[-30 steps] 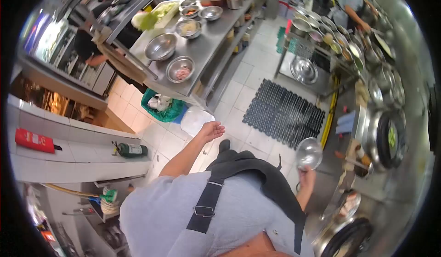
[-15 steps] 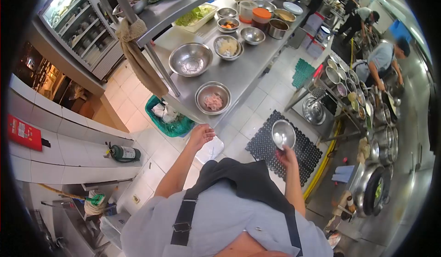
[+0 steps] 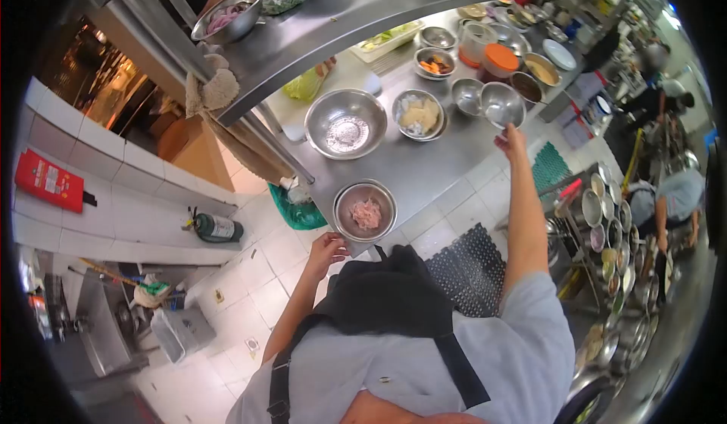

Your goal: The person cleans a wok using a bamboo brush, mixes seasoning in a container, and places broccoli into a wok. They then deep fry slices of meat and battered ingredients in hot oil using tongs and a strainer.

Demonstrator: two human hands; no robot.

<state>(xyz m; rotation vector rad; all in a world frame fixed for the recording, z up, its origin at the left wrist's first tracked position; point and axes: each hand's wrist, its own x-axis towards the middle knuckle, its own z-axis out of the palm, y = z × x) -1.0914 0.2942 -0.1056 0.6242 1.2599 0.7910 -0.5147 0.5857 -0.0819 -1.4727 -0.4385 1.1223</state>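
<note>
My right hand (image 3: 513, 144) grips the rim of a small steel bowl (image 3: 503, 105), held over the far edge of the steel counter (image 3: 447, 168) beside another small steel bowl (image 3: 467, 97). The held bowl looks empty. At the counter's near corner my left hand (image 3: 328, 252) has its fingers loosely apart and holds nothing; it is just below a steel bowl of pink raw meat (image 3: 366, 213). Behind that stand a large steel bowl (image 3: 346, 125) and a bowl with pale yellow and white food (image 3: 419, 114).
An upper shelf (image 3: 318, 23) crosses above the counter. An orange-lidded container (image 3: 500, 60) stands at the back. A green-lined bin (image 3: 297, 207) is below the counter's left end. A black mat (image 3: 473, 269) lies on the floor. A co-worker (image 3: 676, 197) stands at the far right.
I have come closer to the counter. My right hand has carried the small bowl from above the floor mat to the counter. My left hand is now near the counter's corner.
</note>
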